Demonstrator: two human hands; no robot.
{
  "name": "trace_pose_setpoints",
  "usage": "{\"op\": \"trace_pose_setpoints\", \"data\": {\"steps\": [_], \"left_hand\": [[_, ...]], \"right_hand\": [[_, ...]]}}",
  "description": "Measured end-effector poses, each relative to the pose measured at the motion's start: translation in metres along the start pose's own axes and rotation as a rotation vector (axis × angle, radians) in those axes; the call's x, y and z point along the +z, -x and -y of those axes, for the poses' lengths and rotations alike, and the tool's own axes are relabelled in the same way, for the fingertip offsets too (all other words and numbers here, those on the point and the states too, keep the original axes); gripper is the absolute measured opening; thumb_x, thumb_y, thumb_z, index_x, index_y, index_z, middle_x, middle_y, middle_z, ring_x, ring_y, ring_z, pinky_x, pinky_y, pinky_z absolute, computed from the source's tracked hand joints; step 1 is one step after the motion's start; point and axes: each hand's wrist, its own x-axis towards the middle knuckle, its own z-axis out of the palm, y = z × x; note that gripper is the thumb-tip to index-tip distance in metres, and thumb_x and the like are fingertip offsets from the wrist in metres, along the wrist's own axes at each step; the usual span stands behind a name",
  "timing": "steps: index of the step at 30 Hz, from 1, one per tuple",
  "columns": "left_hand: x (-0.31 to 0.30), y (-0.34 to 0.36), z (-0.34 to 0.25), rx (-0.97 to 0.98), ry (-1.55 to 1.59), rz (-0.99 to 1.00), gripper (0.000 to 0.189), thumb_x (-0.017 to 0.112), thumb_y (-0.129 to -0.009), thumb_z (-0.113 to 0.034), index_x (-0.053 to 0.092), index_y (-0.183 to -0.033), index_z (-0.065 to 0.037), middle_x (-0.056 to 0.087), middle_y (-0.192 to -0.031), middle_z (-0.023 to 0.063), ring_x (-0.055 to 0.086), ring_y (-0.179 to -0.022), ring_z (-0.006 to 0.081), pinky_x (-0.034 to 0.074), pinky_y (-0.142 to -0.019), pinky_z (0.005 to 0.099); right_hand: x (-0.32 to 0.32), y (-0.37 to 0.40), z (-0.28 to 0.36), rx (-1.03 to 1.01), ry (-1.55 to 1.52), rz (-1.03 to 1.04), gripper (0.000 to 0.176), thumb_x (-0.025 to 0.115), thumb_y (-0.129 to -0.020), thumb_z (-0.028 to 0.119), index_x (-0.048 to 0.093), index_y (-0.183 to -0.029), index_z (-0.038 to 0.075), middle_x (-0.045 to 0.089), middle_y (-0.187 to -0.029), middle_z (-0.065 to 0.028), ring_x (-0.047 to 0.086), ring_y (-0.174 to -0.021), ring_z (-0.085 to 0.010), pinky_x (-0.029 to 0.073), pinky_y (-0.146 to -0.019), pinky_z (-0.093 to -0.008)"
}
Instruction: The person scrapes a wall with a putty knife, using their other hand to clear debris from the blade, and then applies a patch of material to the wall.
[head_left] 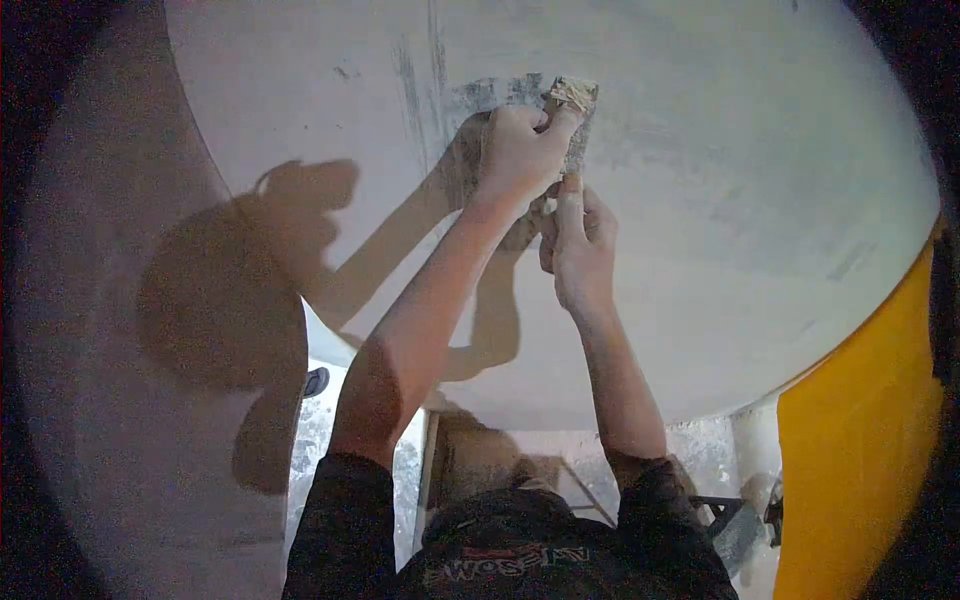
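A narrow rectangular block, speckled grey and with a crumpled tan lump at its upper end, lies against a large pale curved surface. My left hand is closed round its upper part, thumb over the front. Lower down, my right hand pinches the bottom end, its thumb on the near face and fingers curled behind. Dark grey smears mark the surface just left of the block. The block's far side is hidden.
Shadows of my head and arms fall over the surface and a greyish wall at left. An orange-yellow panel curves along the right side. Below, between my arms, are a brownish box-like shape and dark metal legs.
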Motion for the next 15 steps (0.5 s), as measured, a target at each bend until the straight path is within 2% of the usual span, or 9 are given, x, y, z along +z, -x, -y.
{"op": "trace_pose_setpoints", "data": {"steps": [2, 4, 7, 10, 12, 13, 15], "left_hand": [[0.002, -0.005, 0.002, -0.002, -0.015, -0.025, 0.041, 0.062, -0.081, -0.034, 0.057, -0.058, -0.001, 0.050, -0.049, 0.0031, 0.047, -0.045, 0.0114, 0.037, -0.045, 0.0294], [0.002, -0.002, -0.007, 0.001, -0.031, -0.056, 0.041, 0.062, -0.081, -0.033, 0.056, -0.058, 0.000, 0.050, -0.048, 0.0035, 0.048, -0.045, 0.0117, 0.037, -0.045, 0.0295], [-0.005, 0.009, -0.012, 0.083, 0.097, -0.040, 0.039, 0.060, -0.083, -0.031, 0.057, -0.059, -0.001, 0.053, -0.051, 0.0039, 0.049, -0.045, 0.0121, 0.038, -0.045, 0.0297], [-0.015, 0.036, -0.006, 0.046, 0.159, -0.009, 0.033, 0.057, -0.086, -0.028, 0.059, -0.066, -0.002, 0.055, -0.055, 0.0029, 0.051, -0.046, 0.0102, 0.040, -0.045, 0.0273], [-0.026, 0.056, 0.006, -0.039, 0.329, 0.123, 0.025, 0.055, -0.088, -0.022, 0.057, -0.078, 0.001, 0.051, -0.060, -0.0007, 0.047, -0.051, 0.0058, 0.038, -0.044, 0.0241], [-0.030, 0.069, 0.006, -0.041, 0.321, 0.115, 0.025, 0.055, -0.088, -0.022, 0.057, -0.078, 0.001, 0.051, -0.060, -0.0007, 0.047, -0.051, 0.0058, 0.038, -0.044, 0.0241], [-0.044, 0.096, 0.017, -0.087, 0.326, 0.207, 0.019, 0.052, -0.091, -0.022, 0.058, -0.091, -0.003, 0.057, -0.065, 0.0007, 0.053, -0.052, 0.0059, 0.040, -0.046, 0.0204]], "right_hand": [[0.000, -0.001, -0.005, -0.039, 0.015, -0.018, 0.036, 0.041, -0.096, 0.035, 0.054, -0.091, 0.002, 0.036, -0.050, 0.0058, 0.030, -0.038, -0.0027, 0.022, -0.034, -0.0205], [-0.002, -0.002, 0.007, -0.055, -0.019, -0.002, 0.036, 0.041, -0.096, 0.032, 0.059, -0.102, 0.002, 0.049, -0.059, 0.0027, 0.038, -0.044, -0.0032, 0.030, -0.038, -0.0220], [-0.004, 0.007, 0.016, -0.005, 0.005, 0.040, 0.035, 0.042, -0.096, 0.033, 0.059, -0.096, 0.002, 0.045, -0.055, 0.0036, 0.038, -0.044, -0.0028, 0.029, -0.039, -0.0212], [-0.014, 0.025, 0.009, 0.049, 0.047, 0.105, 0.035, 0.043, -0.095, 0.033, 0.057, -0.090, 0.002, 0.043, -0.053, 0.0046, 0.037, -0.043, -0.0026, 0.028, -0.038, -0.0204], [-0.014, 0.040, 0.002, 0.064, 0.066, 0.147, 0.035, 0.042, -0.096, 0.034, 0.055, -0.090, 0.002, 0.041, -0.051, 0.0047, 0.035, -0.041, -0.0024, 0.026, -0.036, -0.0199], [-0.019, 0.050, 0.003, 0.072, 0.085, 0.177, 0.035, 0.041, -0.096, 0.034, 0.054, -0.090, 0.002, 0.039, -0.050, 0.0049, 0.033, -0.038, -0.0023, 0.024, -0.035, -0.0195], [-0.027, 0.066, -0.003, 0.119, 0.102, 0.250, 0.034, 0.042, -0.096, 0.033, 0.054, -0.090, 0.002, 0.040, -0.050, 0.0046, 0.034, -0.039, -0.0023, 0.025, -0.035, -0.0195]]}}
